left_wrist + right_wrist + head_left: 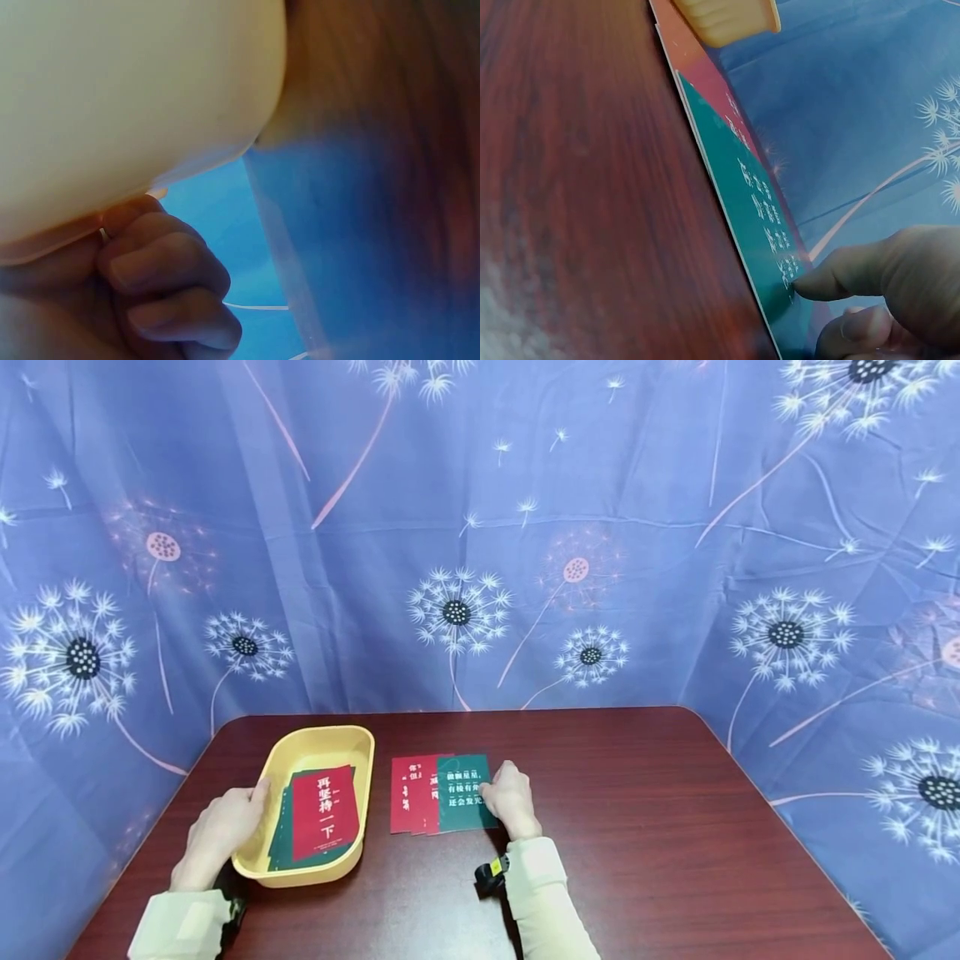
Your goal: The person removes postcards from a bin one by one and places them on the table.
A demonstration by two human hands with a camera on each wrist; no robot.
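My left hand (225, 827) grips the left rim of a yellow plastic basin (321, 740), its thumb on the inner side; the left wrist view shows curled fingers (169, 259) beneath that rim. Inside the basin lies a red card (326, 814) with white Chinese writing, over green cards (281, 837). To the right, overlapping red cards (405, 797) lie on the table beneath a green card (461, 787). My right hand (513, 797) pinches the green card's right edge. In the right wrist view the thumb (829, 279) lies on its printed face, with the other fingers at the edge.
The dark reddish wooden table (660, 827) has a rounded back edge. A blue curtain (360, 568) with dandelion prints hangs behind and along both sides. Each wrist carries a black strapped device, such as the right wrist camera (489, 878).
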